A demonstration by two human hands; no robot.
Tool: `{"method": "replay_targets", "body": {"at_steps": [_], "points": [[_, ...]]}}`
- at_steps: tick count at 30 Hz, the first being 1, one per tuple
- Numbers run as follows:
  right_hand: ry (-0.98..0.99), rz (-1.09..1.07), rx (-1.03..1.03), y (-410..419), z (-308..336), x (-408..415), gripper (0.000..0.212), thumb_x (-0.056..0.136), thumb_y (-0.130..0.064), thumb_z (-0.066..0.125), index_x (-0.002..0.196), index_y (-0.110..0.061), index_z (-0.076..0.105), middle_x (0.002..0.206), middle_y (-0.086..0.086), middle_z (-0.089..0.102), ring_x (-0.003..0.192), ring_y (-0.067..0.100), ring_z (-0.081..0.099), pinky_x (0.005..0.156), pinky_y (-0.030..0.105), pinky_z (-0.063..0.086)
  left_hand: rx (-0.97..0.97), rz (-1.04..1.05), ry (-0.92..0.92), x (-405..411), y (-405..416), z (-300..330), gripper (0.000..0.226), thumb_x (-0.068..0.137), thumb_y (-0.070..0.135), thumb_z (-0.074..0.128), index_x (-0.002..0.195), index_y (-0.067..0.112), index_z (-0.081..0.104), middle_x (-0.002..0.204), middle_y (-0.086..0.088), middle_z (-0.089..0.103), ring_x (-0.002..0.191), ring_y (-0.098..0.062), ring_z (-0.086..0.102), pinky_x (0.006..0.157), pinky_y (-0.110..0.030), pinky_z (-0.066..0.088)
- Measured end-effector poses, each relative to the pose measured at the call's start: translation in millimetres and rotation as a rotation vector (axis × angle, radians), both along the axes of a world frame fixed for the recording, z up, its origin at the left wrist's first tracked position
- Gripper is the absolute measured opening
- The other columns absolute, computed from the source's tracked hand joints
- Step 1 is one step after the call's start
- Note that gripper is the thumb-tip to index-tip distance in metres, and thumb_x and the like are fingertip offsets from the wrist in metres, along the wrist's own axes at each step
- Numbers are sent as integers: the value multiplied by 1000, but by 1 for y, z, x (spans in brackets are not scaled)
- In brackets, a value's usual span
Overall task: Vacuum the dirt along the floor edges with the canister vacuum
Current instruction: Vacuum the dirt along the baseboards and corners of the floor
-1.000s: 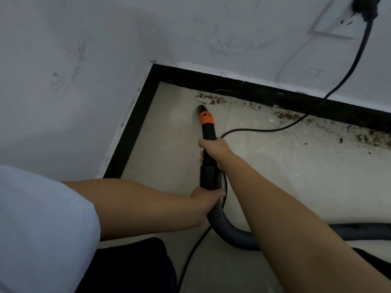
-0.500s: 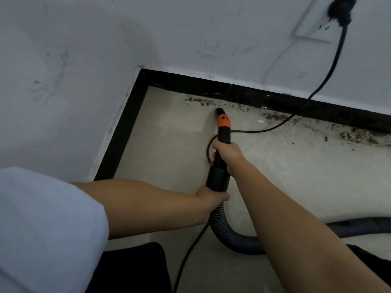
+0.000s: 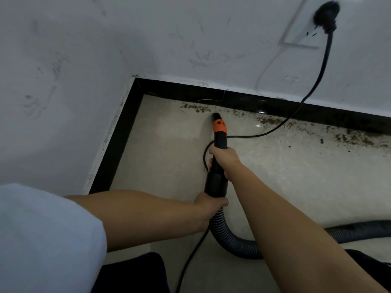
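Observation:
A black vacuum nozzle [image 3: 219, 134] with an orange collar points at the back floor edge, its tip almost at the brown dirt [image 3: 195, 107] lying against the black skirting [image 3: 243, 100]. More dirt [image 3: 355, 139] runs along the skirting to the right. My right hand [image 3: 224, 160] grips the nozzle tube just behind the collar. My left hand [image 3: 208, 205] grips the lower end where the ribbed grey hose [image 3: 230, 237] begins. The hose curves off to the right under my right arm.
A black power cord [image 3: 306, 98] hangs from a plug [image 3: 325, 15] in the wall socket, loops across the floor behind the nozzle and runs toward me. White walls meet in a corner at the left. Beige floor tiles [image 3: 169, 149] lie left of the nozzle.
The nozzle has shifted right along the back edge and closer to the skirting, past the leftmost dirt patch. Both hands keep their grip. The view has tilted slightly.

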State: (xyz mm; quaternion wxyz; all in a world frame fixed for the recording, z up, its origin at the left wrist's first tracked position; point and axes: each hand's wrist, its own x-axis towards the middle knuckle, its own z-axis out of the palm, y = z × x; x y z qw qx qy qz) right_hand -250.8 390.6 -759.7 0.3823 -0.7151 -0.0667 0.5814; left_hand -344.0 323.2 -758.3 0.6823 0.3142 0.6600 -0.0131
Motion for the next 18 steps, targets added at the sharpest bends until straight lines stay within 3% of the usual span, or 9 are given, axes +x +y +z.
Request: {"method": "replay_targets", "body": {"at_steps": [6,12,18], "points": [[5,119,6,15,3,-14,10,86,-5,57,84,-5,47,59,10,49,43,19,48,41,25,46,-5,106,-14,-8,4,4,22,81,8,64,102,2,60,76,-4,56,66,-15,53,50,-21,43],[16,208,1,28,2,-30,13,86,-6,58,82,-7,45,63,11,49,47,21,49,48,29,47,12,195,-8,-16,9,2,30,82,8,64,111,1,60,78,-4,55,87,-23,55,72,-26,45],[-3,145,11,25,-2,-26,12,85,-5,58,84,-8,46,60,10,49,46,21,48,48,29,46,4,148,9,-15,12,-4,34,82,8,64,114,1,59,78,-2,55,86,-22,55,72,-26,44]]}}
